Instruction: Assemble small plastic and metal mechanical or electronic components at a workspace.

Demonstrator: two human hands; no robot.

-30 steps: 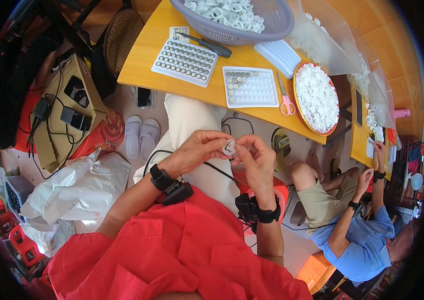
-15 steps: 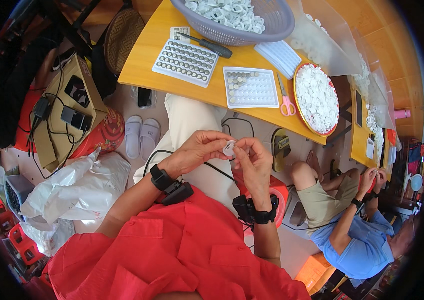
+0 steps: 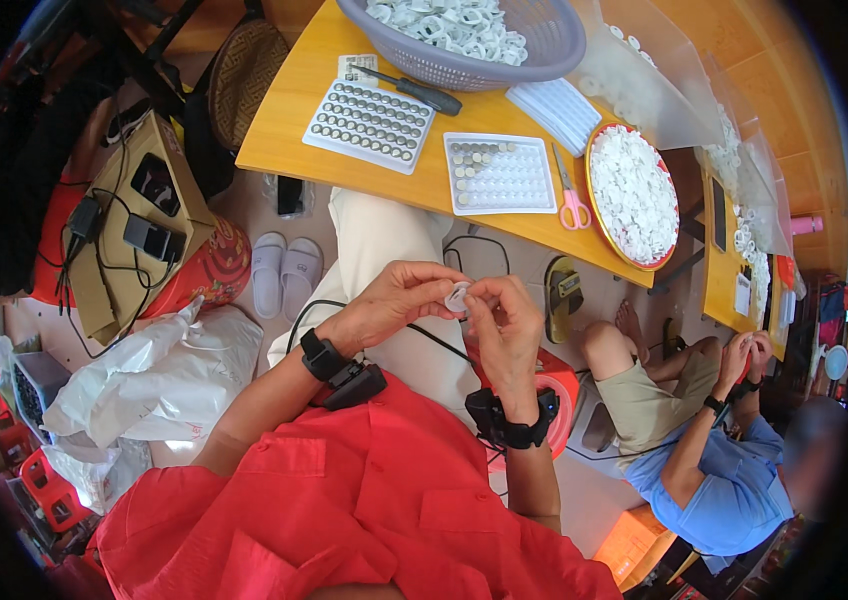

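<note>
A small round white plastic piece (image 3: 457, 297) is held above my lap, between the fingertips of both hands. My left hand (image 3: 396, 303) pinches it from one side with thumb and fingers. From the other side my right hand (image 3: 510, 322) grips its edge, fingers curled. On the table beyond lie a white tray (image 3: 346, 148) filled with rows of silver button cells and a second white tray (image 3: 519, 190) with cells in only part of its pockets. A dark-handled screwdriver (image 3: 432, 96) rests beside the fuller tray, and pink-handled scissors (image 3: 574, 212) beside the other.
A purple-grey basket (image 3: 444, 72) of white ring-shaped parts and a red-rimmed round tray (image 3: 677, 205) of small white pieces stand on the yellow table (image 3: 279, 120). At right sits another person (image 3: 709, 480) in blue. White bags (image 3: 159, 375) and an open cardboard box (image 3: 109, 270) are at left.
</note>
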